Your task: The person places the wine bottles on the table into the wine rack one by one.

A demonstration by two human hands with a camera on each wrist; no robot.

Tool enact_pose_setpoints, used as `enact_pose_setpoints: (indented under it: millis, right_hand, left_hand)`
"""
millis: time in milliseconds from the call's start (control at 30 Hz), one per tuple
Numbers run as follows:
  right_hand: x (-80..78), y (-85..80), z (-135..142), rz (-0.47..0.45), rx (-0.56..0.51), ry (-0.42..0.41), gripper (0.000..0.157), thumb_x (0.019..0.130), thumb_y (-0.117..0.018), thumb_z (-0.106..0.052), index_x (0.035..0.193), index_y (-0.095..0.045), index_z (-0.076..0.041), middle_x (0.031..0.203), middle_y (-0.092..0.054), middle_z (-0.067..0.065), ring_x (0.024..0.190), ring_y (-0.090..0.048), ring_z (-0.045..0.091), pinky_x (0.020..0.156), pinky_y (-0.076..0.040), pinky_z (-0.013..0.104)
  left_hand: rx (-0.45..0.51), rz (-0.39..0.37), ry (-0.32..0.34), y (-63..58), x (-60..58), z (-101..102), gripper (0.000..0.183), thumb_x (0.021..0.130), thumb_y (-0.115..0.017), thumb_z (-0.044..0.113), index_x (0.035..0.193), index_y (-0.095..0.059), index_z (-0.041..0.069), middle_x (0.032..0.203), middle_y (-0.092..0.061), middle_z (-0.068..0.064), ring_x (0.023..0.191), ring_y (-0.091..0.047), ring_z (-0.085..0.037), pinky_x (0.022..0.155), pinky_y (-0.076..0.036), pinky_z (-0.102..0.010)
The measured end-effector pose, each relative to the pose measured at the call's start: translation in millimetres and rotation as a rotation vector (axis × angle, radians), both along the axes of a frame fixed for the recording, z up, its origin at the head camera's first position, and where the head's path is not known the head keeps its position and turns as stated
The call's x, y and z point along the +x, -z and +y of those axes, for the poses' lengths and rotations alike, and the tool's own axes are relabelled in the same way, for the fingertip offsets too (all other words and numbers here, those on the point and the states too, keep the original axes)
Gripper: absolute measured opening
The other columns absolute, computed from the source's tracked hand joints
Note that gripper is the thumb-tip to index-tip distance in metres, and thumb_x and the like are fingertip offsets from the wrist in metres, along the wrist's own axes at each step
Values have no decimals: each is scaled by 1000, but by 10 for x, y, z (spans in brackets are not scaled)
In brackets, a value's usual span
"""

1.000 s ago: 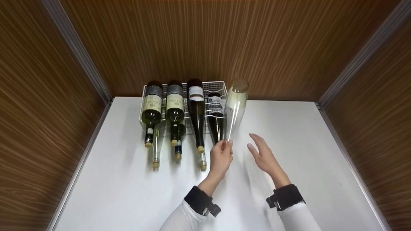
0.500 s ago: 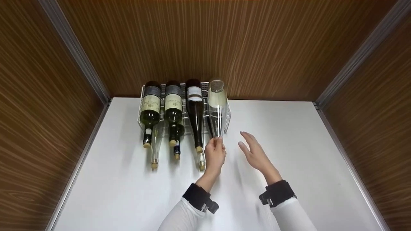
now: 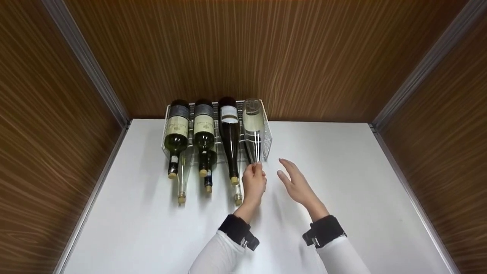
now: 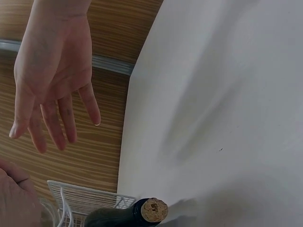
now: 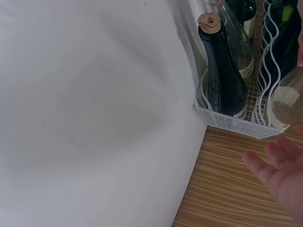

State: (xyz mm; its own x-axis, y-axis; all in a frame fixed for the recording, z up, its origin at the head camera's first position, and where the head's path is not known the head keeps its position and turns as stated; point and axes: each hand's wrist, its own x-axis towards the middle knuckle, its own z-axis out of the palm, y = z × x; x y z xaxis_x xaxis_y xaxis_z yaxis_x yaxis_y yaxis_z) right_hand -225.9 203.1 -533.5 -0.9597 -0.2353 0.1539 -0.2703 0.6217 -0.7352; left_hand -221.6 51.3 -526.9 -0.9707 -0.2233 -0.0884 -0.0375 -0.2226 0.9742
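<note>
In the head view my left hand [image 3: 254,182] grips the neck of a clear glass wine bottle [image 3: 254,121], fingers wrapped round it. The bottle lies over the right end of a white wire bottle rack [image 3: 268,140], base toward the back wall and neck toward me; it mostly covers a dark bottle [image 5: 225,75] on the lower level. To the right, my right hand [image 3: 298,184] is held in the air with fingers extended, touching nothing. In the right wrist view its fingers [image 5: 258,165] are close to the rack and the clear bottle's base.
Left of the clear bottle, a dark brown bottle [image 3: 229,137] and two green bottles with cream labels, one being the leftmost bottle [image 3: 178,125], lie on the top level. Corked necks, including a clear one [image 3: 182,182], stick out below. A wood-grain wall [image 3: 243,49] backs the white table [image 3: 323,152].
My left hand has carried the clear bottle leftward from beside the rack to over its right end, then slightly lower. My right hand has shifted left, still with extended fingers.
</note>
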Motion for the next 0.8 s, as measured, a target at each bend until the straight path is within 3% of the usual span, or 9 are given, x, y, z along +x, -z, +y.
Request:
enact_pose_setpoints:
  millis: [433, 600, 800]
  right_hand:
    - [-6, 15, -21, -28, 8, 23, 54, 106, -43, -33, 150, -36, -3, 153, -33, 22, 142, -27, 38, 114, -22, 55]
    - [-21, 22, -10, -22, -1, 23, 51, 106, -44, -27, 150, -36, -2, 152, -34, 22, 141, -28, 39, 113, -22, 56]
    - [-28, 29, 13, -23, -3, 15, 55, 106, -43, -34, 149, -36, -1, 152, -33, 24, 141, -28, 40, 113, -23, 57]
  left_hand:
    - [35, -39, 26, 25, -172, 64, 19, 105, -44, 19, 97, -53, 4, 72, -50, -2, 46, -39, -6, 37, -30, -18]
    - [40, -34, 70, 14, -233, 51, 18, 105, -42, 15, 104, -51, 0, 74, -47, 0, 49, -40, -7, 37, -32, -18]
    - [95, 4, 161, 0, -278, 43, 13, 104, -36, 11, 106, -45, 1, 78, -45, -4, 54, -43, -8, 39, -35, -17]
